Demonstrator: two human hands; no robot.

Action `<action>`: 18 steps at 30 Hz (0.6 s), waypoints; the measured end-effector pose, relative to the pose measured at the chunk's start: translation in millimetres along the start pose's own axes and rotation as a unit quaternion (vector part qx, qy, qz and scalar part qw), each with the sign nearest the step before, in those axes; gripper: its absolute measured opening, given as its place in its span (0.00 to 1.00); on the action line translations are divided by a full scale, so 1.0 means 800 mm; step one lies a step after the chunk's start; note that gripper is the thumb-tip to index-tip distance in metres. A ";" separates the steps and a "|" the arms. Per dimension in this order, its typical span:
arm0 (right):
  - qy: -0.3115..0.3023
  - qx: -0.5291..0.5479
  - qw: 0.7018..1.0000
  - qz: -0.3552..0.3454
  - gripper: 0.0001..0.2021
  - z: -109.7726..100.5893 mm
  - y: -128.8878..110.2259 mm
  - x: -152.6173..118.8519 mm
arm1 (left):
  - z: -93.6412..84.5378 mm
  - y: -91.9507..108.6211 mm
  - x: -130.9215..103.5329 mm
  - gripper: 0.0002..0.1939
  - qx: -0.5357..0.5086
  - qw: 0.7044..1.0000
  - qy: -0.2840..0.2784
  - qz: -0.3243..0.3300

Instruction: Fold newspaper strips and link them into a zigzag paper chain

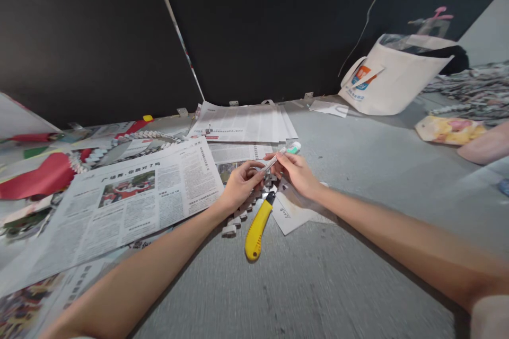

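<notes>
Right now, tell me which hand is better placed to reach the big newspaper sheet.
Left, most likely: the left hand is just beside the newspaper sheet, while the right hand is farther off. Both seem to hold the pale strip, so the left would probably have to release it first.

A pale, plain sleeve edge [491, 319] shows at the right arm [397, 235]; the left hand [239, 188] and right hand [298, 175] are bare.

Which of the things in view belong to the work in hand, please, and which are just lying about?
Apparently in the work:
paper strip, held by left hand and right hand
folded-paper chain
yellow cutter

Apparently just lying about:
white bag
red sheet
yellow-patterned packet
</notes>
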State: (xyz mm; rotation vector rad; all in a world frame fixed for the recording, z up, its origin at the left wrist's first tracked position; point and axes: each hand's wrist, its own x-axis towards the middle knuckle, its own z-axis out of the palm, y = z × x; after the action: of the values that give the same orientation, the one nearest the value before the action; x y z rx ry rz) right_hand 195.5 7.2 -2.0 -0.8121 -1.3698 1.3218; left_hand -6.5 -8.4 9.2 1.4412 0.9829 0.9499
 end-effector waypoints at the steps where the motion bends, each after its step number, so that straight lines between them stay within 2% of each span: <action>1: -0.004 -0.004 1.000 -0.004 0.20 0.001 -0.001 -0.001 | 0.000 0.001 0.000 0.21 0.018 1.000 0.004 0.005; 4: -0.010 -0.031 0.999 -0.010 0.21 0.004 -0.005 -0.003 | 0.000 0.003 -0.001 0.20 0.054 0.998 0.012 0.008; 7: -0.008 -0.050 0.999 -0.011 0.24 0.008 -0.009 -0.006 | 0.000 0.001 0.000 0.26 0.037 0.999 0.012 -0.007; 12: 0.003 -0.057 0.998 -0.010 0.24 0.008 -0.007 -0.008 | 0.001 -0.004 0.002 0.27 0.025 0.999 -0.007 -0.020; 18: -0.032 -0.170 0.984 -0.042 0.28 0.006 -0.006 -0.014 | 0.000 -0.009 0.004 0.28 0.082 0.996 -0.019 0.020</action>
State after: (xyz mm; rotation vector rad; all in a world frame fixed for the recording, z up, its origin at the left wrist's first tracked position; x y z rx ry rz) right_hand 194.6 -5.4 0.8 -0.9320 -1.6899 1.0705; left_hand -6.2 -5.2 2.5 1.6150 1.0259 0.8842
